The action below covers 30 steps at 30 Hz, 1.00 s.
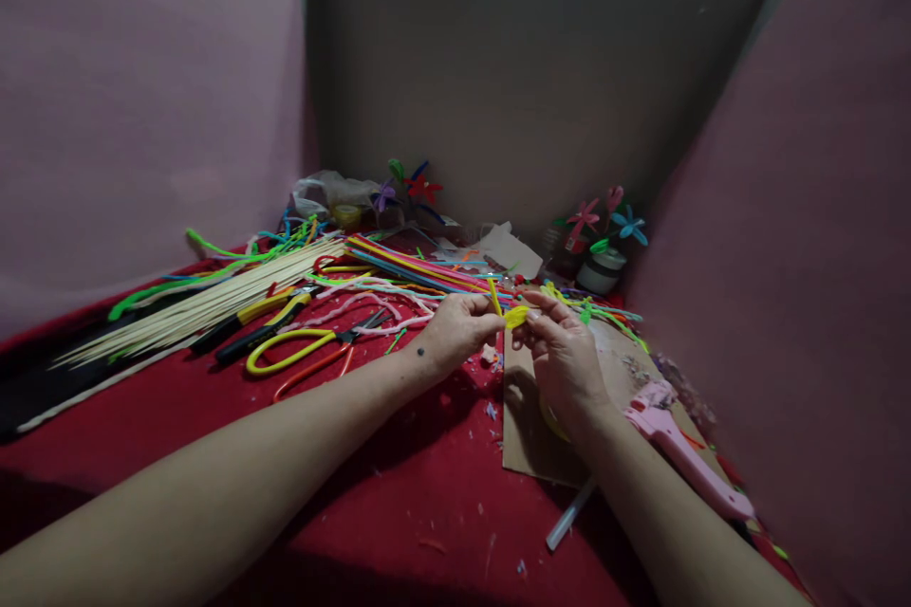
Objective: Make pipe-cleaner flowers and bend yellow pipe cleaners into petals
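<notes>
Between my two hands, above the red cloth, is a yellow pipe cleaner (515, 316) bent into a small petal-like loop. My left hand (466, 327) pinches its left end, where a short yellow stem sticks up past the thumb. With thumb and fingertips, my right hand (566, 351) grips the loop's right side. Below my right hand lies a brown cardboard piece (523, 436), partly in shadow. Scissors (306, 341) with yellow and red handles rest open to the left of my left hand.
Pliers (263, 327) and a bundle of wooden sticks (213, 294) lie at left. Coloured pipe cleaners (427, 266) spread behind my hands. A pink glue gun (687, 455) and a clear glue stick (569, 517) are at right. Pipe-cleaner flowers (630, 225) stand near the back wall.
</notes>
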{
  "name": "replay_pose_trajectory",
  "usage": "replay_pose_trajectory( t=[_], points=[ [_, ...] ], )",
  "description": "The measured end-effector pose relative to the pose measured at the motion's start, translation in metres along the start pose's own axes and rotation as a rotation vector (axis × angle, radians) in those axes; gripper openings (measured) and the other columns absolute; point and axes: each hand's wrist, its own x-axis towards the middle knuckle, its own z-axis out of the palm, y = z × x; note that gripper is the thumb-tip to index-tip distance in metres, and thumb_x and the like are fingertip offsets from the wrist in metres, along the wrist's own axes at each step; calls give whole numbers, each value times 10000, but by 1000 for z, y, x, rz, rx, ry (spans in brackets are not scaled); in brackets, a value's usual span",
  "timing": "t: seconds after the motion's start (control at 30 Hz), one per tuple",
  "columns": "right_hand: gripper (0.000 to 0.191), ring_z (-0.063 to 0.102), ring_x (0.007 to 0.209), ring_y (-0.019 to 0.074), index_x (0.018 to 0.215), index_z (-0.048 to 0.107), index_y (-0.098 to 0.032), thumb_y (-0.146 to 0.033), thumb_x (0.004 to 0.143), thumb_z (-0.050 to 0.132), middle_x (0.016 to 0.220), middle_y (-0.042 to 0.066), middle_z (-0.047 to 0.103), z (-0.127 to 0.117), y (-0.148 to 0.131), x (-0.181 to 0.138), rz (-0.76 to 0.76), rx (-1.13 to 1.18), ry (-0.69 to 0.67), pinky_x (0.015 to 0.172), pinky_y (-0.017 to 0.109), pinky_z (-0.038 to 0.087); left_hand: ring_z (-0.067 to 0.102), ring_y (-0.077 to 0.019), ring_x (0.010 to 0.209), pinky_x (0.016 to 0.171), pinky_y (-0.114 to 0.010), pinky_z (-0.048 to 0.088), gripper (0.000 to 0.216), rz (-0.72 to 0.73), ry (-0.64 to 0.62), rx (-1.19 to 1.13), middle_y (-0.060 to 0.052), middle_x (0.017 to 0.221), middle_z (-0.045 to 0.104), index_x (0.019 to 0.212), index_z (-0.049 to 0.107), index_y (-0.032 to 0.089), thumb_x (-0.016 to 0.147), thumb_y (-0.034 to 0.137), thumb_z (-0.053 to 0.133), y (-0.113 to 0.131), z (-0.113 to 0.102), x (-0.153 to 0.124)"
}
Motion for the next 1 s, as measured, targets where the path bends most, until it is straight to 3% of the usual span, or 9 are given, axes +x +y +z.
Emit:
replay_pose_trajectory(
  t=[0.13, 0.37, 0.67, 1.0],
  points=[
    [123, 499, 512, 102, 738, 600, -165, -272, 681, 619, 634, -3, 572, -2, 1, 0, 31, -46, -15, 476, 240, 399, 364, -39, 348, 393, -188, 253, 97, 2, 13, -4, 59, 428, 468, 586, 563, 128, 670, 169, 539, 1, 1, -1],
    [195, 432, 460, 78, 634, 592, -135, -312, 686, 655, 522, -22, 516, -5, 4, 0, -49, -192, 37, 428, 215, 323, 450, -68, 399, 428, -200, 304, 88, 4, -35, -32, 32, 468, 521, 588, 555, 127, 652, 186, 545, -3, 1, 1],
    [185, 478, 466, 87, 746, 610, -154, -293, 654, 689, 586, -26, 562, -7, 6, 3, -76, -121, 25, 447, 229, 382, 424, -53, 353, 394, -195, 282, 145, -44, -56, -158, 45, 446, 479, 562, 510, 135, 672, 197, 581, -4, 0, 1],
    [179, 464, 457, 81, 687, 588, -148, -313, 698, 654, 552, -30, 543, -8, 5, 4, -92, -237, 5, 439, 221, 381, 404, -43, 343, 369, -198, 236, 171, -29, -87, -160, 32, 462, 488, 571, 507, 135, 711, 206, 574, -4, 0, 1]
  ],
)
